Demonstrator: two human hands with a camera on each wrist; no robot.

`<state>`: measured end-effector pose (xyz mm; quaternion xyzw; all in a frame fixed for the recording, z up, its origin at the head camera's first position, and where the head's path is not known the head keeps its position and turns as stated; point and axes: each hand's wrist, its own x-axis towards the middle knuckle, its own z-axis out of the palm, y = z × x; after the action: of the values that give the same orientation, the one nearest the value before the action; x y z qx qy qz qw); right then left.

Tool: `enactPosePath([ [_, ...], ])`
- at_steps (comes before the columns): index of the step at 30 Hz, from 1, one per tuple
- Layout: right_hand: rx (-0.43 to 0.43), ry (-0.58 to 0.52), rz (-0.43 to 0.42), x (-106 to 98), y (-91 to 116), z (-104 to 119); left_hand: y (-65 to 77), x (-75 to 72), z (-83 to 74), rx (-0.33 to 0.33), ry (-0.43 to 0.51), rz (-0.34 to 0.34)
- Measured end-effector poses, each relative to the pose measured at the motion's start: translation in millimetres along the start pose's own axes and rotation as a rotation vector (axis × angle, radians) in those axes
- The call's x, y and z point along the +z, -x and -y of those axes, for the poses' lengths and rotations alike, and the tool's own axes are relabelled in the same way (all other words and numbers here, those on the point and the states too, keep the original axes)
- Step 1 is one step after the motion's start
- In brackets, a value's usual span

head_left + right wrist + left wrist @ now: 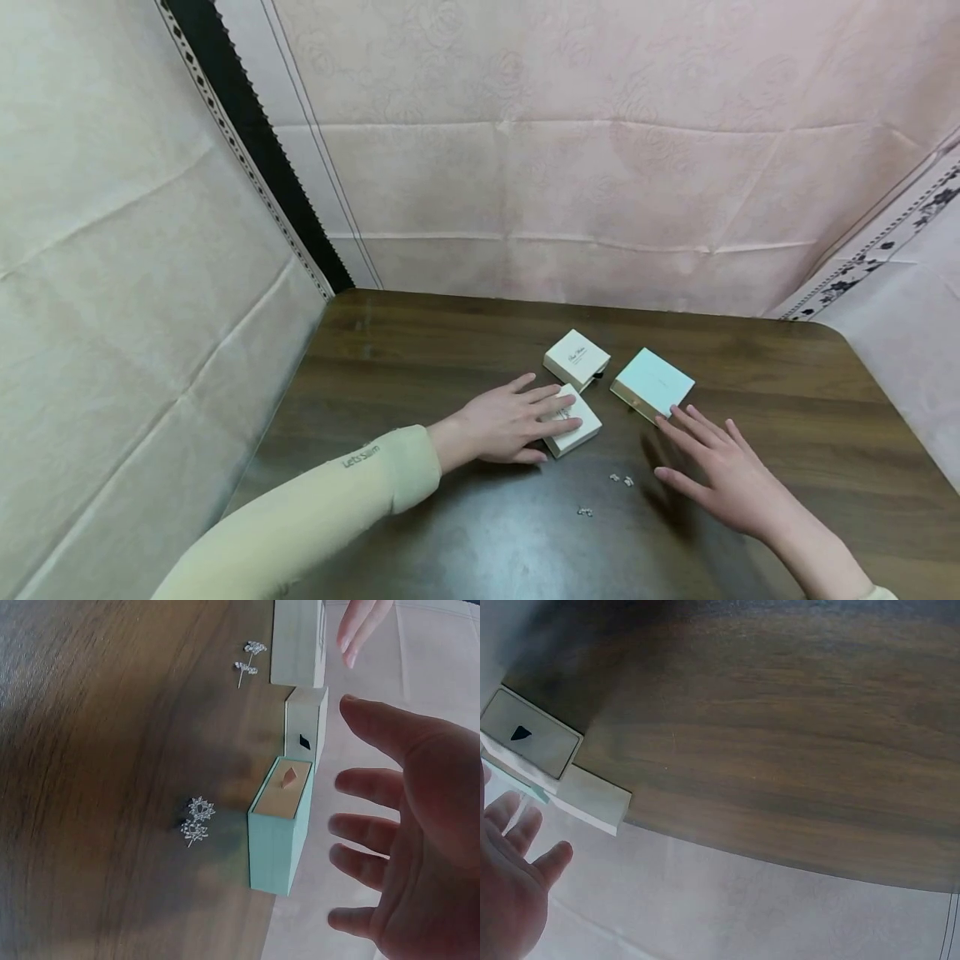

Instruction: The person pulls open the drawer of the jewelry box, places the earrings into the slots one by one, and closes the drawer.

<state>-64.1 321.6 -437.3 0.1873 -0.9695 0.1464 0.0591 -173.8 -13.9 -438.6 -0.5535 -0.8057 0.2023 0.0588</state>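
My left hand (512, 423) is spread with straight fingers over the nearer white box (588, 423), covering part of its lid. Whether the fingertips touch the lid is hard to tell. Just behind stands a second white box (577, 358) with dark lettering and a black tab. A mint-green box (652, 382) is to the right; its tan end and pull tab (290, 778) show in the right wrist view. My right hand (723, 479) hovers beside it, fingers extended, holding nothing. Two pairs of small sparkling flower-shaped studs (199, 819) lie in front of the boxes.
A dark brown wooden table (360, 375) with rounded far corners carries everything. Pale cloth (600, 183) hangs behind its far edge, with more cloth (150, 250) along the left and right sides. A black strip (255, 142) runs down the left corner.
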Motion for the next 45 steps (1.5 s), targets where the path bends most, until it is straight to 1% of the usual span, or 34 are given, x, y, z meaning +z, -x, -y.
enactPosePath([
  [8,0.006,-0.029,0.075,-2,-2,5,-6.3,5.6,-3.9,0.022,0.019,-0.002],
  [13,0.004,-0.02,0.093,-2,-2,7,-12.6,8.1,-4.8,0.03,0.008,-0.003],
  [21,0.0,-0.015,0.134,-4,0,8,-21.6,7.9,-4.1,0.034,0.012,-0.022],
  [24,0.003,-0.014,0.143,-5,0,7,-25.6,9.0,-4.3,0.04,0.029,-0.027],
  [29,0.013,-0.017,0.162,-7,0,7,-30.1,11.7,-5.9,0.052,0.079,-0.01],
  [31,0.011,-0.014,0.167,-7,1,7,-31.0,12.9,-6.7,0.055,0.089,-0.014],
  [38,0.026,0.0,0.19,-12,0,7,-29.1,14.0,-9.0,0.049,0.13,-0.07],
  [45,0.029,-0.002,0.217,-16,-2,8,-23.2,16.5,-10.3,0.03,0.161,-0.083],
])
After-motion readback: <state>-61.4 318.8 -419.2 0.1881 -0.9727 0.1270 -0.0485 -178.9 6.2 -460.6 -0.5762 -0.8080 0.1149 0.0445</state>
